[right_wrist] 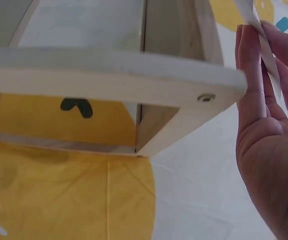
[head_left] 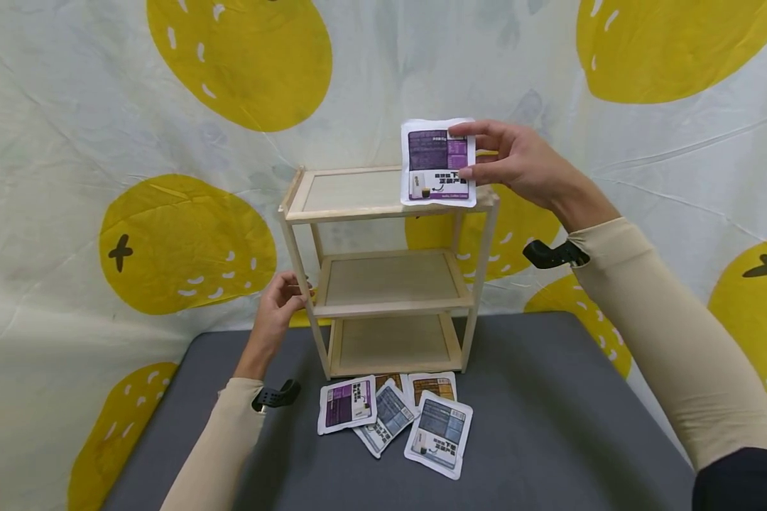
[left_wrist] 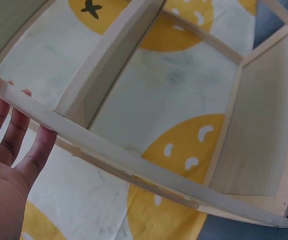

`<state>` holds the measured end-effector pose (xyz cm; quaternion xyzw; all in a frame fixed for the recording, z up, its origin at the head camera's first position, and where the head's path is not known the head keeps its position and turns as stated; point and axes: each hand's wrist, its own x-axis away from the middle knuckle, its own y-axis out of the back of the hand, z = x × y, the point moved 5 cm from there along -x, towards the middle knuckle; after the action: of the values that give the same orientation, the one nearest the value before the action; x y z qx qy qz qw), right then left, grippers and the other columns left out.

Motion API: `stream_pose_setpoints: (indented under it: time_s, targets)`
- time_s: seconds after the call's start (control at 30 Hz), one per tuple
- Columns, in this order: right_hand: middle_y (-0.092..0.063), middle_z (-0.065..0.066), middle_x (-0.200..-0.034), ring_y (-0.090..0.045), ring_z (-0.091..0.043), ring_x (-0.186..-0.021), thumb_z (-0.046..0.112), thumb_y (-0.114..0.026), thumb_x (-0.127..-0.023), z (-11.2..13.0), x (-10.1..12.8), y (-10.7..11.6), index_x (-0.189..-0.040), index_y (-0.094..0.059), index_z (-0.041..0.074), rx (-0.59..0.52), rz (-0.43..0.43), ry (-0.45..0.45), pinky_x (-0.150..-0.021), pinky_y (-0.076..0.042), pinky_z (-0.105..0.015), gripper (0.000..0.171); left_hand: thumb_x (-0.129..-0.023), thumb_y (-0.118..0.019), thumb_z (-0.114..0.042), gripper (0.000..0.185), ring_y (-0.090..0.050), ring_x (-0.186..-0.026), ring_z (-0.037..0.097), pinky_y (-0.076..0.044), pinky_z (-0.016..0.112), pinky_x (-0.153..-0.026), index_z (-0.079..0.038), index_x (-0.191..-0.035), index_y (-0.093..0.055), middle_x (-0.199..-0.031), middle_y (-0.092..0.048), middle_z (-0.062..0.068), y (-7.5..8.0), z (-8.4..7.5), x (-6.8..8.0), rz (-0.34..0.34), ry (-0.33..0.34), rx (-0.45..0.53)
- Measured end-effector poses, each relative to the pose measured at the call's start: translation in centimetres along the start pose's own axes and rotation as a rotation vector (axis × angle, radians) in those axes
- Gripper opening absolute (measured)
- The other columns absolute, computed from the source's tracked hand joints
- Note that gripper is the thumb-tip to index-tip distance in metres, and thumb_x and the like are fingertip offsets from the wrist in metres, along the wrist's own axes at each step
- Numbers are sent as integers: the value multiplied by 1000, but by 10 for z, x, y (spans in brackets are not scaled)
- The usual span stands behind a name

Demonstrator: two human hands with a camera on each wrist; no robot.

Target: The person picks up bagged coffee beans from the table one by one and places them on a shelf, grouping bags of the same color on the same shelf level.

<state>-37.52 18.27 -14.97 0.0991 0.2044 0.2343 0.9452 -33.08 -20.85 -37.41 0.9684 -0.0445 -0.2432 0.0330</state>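
1. Head view: the right hand (head_left: 518, 167) pinches a purple sachet (head_left: 437, 163) upright over the right end of the top tier of the wooden rack (head_left: 386, 273). The left hand (head_left: 280, 301) curls round the rack's front-left post. All 3 tiers hold nothing. Spare sachets (head_left: 396, 419) lie on the grey worktop (head_left: 550, 426) near its front edge.
2. Left wrist view: fingers (left_wrist: 34, 155) wrap the post.
3. Right wrist view: fingertips (right_wrist: 248, 70) clamp the sachet's edge. Risk: a thin pinch may slip, dropping the sachet past the tier's right edge.

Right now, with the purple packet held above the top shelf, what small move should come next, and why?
Probably lower the purple packet flat onto the top shelf: the right hand pinches it just above that bare shelf, while the left hand steadies the rack's post.
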Motion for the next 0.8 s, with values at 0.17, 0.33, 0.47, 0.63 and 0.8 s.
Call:
stream_pose_setpoints:
  time_s: [0.17, 0.33, 0.47, 0.63, 0.8]
  targets:
    - [-57, -15, -131, -62, -30, -110, -3, -73, -89, -3, -7, 5, -144, -56, 12, 5, -1, -43, -89, -57, -30, 59, -99, -55, 2, 27, -61, -107, 42, -57, 29, -86, 3, -126, -51, -109, -61, 8, 0, 0, 0, 7, 3, -1]
    - [-55, -13, -135, -62, -28, -112, -2, -72, -90, -5, -13, 7, -146, -54, 12, -5, 11, -65, -91, -56, -30, 61, -99, -54, 2, 29, -61, -106, 41, -57, 28, -86, 7, -127, -49, -110, -61, 9, 1, 2, 0, 8, 5, -4]
    - [-55, -14, -134, -62, -28, -113, -2, -73, -89, -6, -18, 7, -147, -52, 12, -2, 27, -79, -91, -56, -29, 64, -99, -54, 2, 33, -62, -105, 38, -57, 28, -86, 12, -130, -45, -108, -61, 4, 2, 3, 1, 7, 12, -11]
    - [-53, -14, -136, -62, -28, -113, 0, -73, -90, -9, -23, 6, -151, -46, 14, 59, 67, -129, -90, -57, -29, 68, -99, -54, 4, 31, -60, -108, 44, -57, 29, -87, 8, -129, -48, -108, -62, 1, 1, 1, 1, 5, 24, -8]
    - [-51, -13, -138, -61, -27, -114, 4, -71, -93, -15, -26, 8, -155, -42, 17, 123, 87, -199, -91, -56, -28, 69, -99, -53, 6, 29, -58, -109, 49, -57, 30, -87, 5, -127, -50, -108, -62, 1, 0, 0, 0, 7, 20, 0]
